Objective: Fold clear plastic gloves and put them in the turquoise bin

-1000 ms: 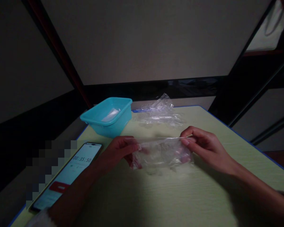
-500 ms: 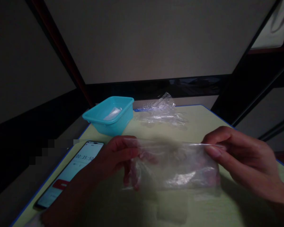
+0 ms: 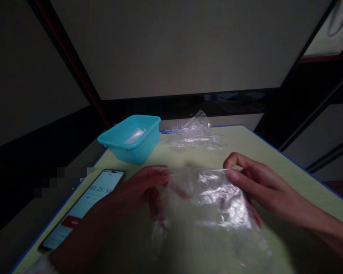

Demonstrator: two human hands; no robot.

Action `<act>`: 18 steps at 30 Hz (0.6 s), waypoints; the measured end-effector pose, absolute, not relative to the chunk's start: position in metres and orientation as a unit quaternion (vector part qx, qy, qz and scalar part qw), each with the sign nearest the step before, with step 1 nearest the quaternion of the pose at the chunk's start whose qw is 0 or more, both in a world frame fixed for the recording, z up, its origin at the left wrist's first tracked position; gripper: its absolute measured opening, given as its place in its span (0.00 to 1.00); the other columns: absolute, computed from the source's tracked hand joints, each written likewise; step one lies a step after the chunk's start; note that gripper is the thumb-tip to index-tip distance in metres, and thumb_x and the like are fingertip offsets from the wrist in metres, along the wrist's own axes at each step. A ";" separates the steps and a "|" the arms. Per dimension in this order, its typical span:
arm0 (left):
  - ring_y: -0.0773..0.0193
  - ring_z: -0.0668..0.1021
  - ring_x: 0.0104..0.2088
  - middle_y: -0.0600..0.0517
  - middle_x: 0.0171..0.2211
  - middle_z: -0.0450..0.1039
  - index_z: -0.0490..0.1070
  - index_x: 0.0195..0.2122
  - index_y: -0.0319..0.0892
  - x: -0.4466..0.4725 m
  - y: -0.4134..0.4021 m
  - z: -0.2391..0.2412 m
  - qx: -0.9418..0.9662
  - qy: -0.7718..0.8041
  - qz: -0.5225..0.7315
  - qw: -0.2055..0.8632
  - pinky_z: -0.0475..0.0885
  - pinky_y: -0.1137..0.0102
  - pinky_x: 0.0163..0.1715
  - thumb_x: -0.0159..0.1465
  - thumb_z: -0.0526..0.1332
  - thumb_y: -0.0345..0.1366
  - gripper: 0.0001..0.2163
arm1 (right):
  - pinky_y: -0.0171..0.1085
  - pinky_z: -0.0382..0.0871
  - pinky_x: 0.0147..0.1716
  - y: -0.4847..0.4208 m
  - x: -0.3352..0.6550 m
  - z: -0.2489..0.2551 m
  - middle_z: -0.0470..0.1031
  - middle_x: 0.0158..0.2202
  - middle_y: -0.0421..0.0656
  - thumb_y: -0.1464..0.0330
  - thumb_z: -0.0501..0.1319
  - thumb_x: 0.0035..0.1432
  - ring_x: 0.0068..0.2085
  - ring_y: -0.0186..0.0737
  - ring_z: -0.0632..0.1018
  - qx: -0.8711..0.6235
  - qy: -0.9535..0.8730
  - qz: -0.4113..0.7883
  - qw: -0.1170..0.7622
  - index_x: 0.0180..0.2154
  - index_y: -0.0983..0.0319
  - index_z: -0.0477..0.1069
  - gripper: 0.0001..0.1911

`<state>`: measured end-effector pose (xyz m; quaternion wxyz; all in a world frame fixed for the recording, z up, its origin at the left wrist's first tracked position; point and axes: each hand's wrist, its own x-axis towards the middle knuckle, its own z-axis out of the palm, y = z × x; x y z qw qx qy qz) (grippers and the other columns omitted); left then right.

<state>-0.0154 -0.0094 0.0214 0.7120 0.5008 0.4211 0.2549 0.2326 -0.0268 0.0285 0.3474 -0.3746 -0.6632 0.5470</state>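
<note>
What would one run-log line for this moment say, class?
left hand: grip on clear plastic bag | right hand: grip on bag's top edge | nearby: teal tub, phone, loose plastic

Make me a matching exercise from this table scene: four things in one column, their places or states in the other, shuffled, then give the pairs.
Things:
1. turquoise tub
2. phone
3. clear plastic bag
4. crumpled plastic pile

Places or states:
A. lying at the far edge of the table
B. held up between the left hand and right hand
C. screen lit, at the near left edge
D. far left, a clear piece inside

Pairs: 1-D, 2-C, 3-B, 4-A
</note>
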 end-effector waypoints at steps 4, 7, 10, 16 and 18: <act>0.67 0.75 0.14 0.47 0.31 0.78 0.65 0.33 0.39 -0.011 0.003 0.003 0.475 0.480 0.250 0.694 0.64 0.78 0.11 0.51 0.62 0.41 0.13 | 0.26 0.65 0.11 -0.005 0.230 0.003 0.74 0.21 0.38 0.54 0.55 0.57 0.14 0.27 0.70 -0.407 -0.636 0.584 0.299 0.31 0.60 0.56 0.16; 0.67 0.76 0.16 0.48 0.28 0.78 0.63 0.30 0.39 -0.011 0.009 -0.011 0.468 0.519 0.256 0.669 0.66 0.77 0.14 0.51 0.63 0.40 0.12 | 0.27 0.67 0.14 0.009 0.229 -0.015 0.70 0.19 0.35 0.55 0.57 0.55 0.16 0.28 0.71 -0.426 -0.630 0.578 0.296 0.30 0.61 0.58 0.16; 0.67 0.76 0.17 0.48 0.29 0.78 0.62 0.28 0.39 -0.012 0.010 -0.015 0.471 0.527 0.244 0.664 0.68 0.76 0.16 0.51 0.62 0.40 0.12 | 0.27 0.66 0.14 0.016 0.229 -0.025 0.66 0.17 0.33 0.58 0.58 0.55 0.16 0.27 0.69 -0.447 -0.628 0.562 0.300 0.29 0.62 0.59 0.15; 0.68 0.77 0.19 0.50 0.29 0.78 0.64 0.30 0.38 -0.009 0.010 -0.007 0.471 0.549 0.269 0.636 0.72 0.73 0.21 0.56 0.60 0.37 0.08 | 0.27 0.67 0.15 0.020 0.230 -0.025 0.65 0.15 0.33 0.61 0.59 0.54 0.16 0.27 0.69 -0.467 -0.616 0.545 0.325 0.27 0.62 0.60 0.12; 0.69 0.76 0.18 0.50 0.29 0.77 0.65 0.29 0.38 -0.006 0.011 -0.005 0.470 0.562 0.293 0.615 0.72 0.74 0.22 0.56 0.60 0.37 0.08 | 0.27 0.67 0.15 0.020 0.229 -0.024 0.66 0.16 0.33 0.62 0.60 0.53 0.16 0.27 0.69 -0.470 -0.609 0.547 0.332 0.27 0.63 0.61 0.12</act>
